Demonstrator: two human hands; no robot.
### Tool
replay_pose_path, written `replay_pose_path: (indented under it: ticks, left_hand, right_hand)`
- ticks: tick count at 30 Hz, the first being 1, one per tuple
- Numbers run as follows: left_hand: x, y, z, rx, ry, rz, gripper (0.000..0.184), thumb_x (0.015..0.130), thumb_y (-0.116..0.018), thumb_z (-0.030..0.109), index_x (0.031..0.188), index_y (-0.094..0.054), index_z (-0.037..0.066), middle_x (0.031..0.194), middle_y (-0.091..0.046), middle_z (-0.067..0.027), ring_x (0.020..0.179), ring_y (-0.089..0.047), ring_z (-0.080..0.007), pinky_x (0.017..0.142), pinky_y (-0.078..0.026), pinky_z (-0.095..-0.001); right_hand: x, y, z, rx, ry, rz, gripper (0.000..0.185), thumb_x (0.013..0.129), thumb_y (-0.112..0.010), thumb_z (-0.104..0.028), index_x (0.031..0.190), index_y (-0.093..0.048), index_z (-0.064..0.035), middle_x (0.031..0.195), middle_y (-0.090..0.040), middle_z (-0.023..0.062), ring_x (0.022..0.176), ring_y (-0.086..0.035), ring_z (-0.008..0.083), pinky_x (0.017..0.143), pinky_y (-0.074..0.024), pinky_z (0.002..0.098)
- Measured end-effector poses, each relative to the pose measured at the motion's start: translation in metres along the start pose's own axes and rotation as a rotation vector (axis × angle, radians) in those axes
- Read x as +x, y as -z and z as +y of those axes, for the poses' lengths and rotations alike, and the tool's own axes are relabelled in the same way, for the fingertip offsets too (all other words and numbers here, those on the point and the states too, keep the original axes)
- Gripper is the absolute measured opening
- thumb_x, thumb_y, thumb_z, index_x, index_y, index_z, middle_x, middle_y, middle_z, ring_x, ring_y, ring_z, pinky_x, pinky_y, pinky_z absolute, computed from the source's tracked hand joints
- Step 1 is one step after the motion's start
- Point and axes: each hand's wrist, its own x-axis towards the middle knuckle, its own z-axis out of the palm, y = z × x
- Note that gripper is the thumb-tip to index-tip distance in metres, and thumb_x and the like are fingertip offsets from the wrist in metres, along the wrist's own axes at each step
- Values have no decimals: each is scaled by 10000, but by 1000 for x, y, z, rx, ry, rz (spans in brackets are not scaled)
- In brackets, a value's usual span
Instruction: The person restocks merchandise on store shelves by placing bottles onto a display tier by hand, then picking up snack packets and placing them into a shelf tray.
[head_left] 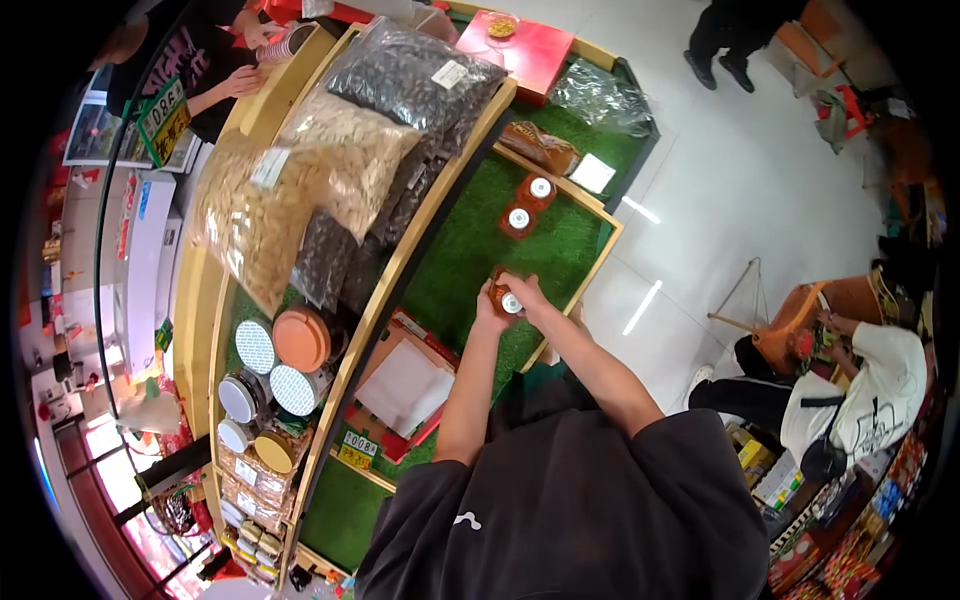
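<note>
Over the green turf-lined shelf (460, 230), my left hand (488, 310) and my right hand (530, 296) are closed around one small jar (511, 301). It has reddish-orange contents and a white lid that faces up. My left fingers wrap its near left side, while the right hand grips it from the right. Whether the jar's base touches the turf is hidden. Farther along the same shelf stand two similar jars, one (517, 220) close beside the other (540, 188), both upright and apart from my hands.
Large clear bags of pale flat pieces (250, 210) and dark pieces (400, 80) lie on the upper shelf at left. Lidded tubs (300, 338) stand below them. A red tray with papers (405, 385) lies left of my arms. A seated person (860, 390) is at right.
</note>
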Motion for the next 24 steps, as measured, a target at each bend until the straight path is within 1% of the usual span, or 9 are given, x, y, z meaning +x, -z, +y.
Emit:
replay_pose_path:
  ticks: [1, 2, 4, 5, 7, 10, 13, 18, 24]
  left_hand:
    - [8, -5, 7, -15, -12, 27, 492, 895, -238, 441, 1151, -492, 106, 1156, -532, -114, 1062, -499, -300, 911, -375, -477]
    - [16, -9, 15, -27, -23, 53, 489, 899, -214, 437, 1133, -503, 120, 1121, -549, -101, 1031, -513, -289, 872, -398, -474]
    - [33, -11, 28, -24, -22, 86, 486, 905, -212, 428, 1147, -497, 118, 1129, -546, -105, 1039, -512, -287, 893, -393, -468]
    - [44, -12, 37, -22, -7, 96, 483, 910, -210, 418, 1161, -490, 116, 1137, -542, -110, 1048, -510, -286, 915, -387, -462]
    - [57, -13, 52, 10, 12, 150, 494, 912, -204, 427, 1174, -483, 113, 1138, -541, -114, 1042, -514, -286, 915, -389, -454]
    - [70, -14, 65, -9, 76, 113, 502, 913, -242, 444, 1203, -462, 98, 1151, -535, -122, 1038, -522, -284, 926, -389, -440]
    - [69, -17, 76, 122, 113, 193, 456, 893, -354, 426, 1166, -483, 84, 1154, -539, -115, 1038, -531, -259, 919, -409, -427]
    - [75, -20, 81, 146, 91, 202, 442, 898, -351, 420, 1147, -499, 86, 1144, -548, -118, 1022, -537, -260, 901, -422, -423]
    - [82, -18, 85, 163, 102, 246, 460, 885, -371, 445, 1163, -504, 104, 1142, -554, -118, 1007, -545, -265, 882, -433, -426]
  right_hand:
    - [10, -6, -4, 58, 29, 35, 721, 611, -675, -253, 1127, -326, 109, 958, -532, 197, 772, -590, 226, 599, -493, 322]
    - [19, -7, -10, 57, 17, 15, 721, 611, -675, -253, 1127, -326, 109, 958, -532, 197, 772, -590, 226, 599, -493, 322]
    - [38, -12, -18, 122, 13, -22, 631, 597, -690, -265, 1076, -443, 63, 970, -562, 172, 795, -592, 225, 672, -483, 316]
    - [49, -17, -22, 133, 4, -32, 631, 597, -690, -265, 1076, -443, 63, 970, -562, 172, 795, -592, 225, 672, -483, 316]
    - [67, -26, -18, 142, -6, 160, 604, 575, -707, -314, 1027, -505, 32, 986, -583, 160, 872, -587, 255, 774, -454, 337]
    - [86, -34, -13, -71, 9, 230, 664, 562, -712, -366, 1046, -493, 32, 997, -580, 178, 951, -566, 291, 841, -421, 359]
    - [94, -43, -7, 20, 117, 246, 715, 552, -717, -381, 1089, -467, 20, 1015, -575, 179, 966, -561, 296, 861, -409, 370]
    - [78, -43, -21, 108, 223, 266, 729, 568, -725, -344, 1155, -441, -18, 1064, -562, 170, 991, -553, 294, 865, -412, 374]
    - [85, -42, -24, 14, 176, 295, 717, 582, -726, -314, 1167, -438, -16, 1064, -563, 152, 983, -557, 271, 858, -419, 361]
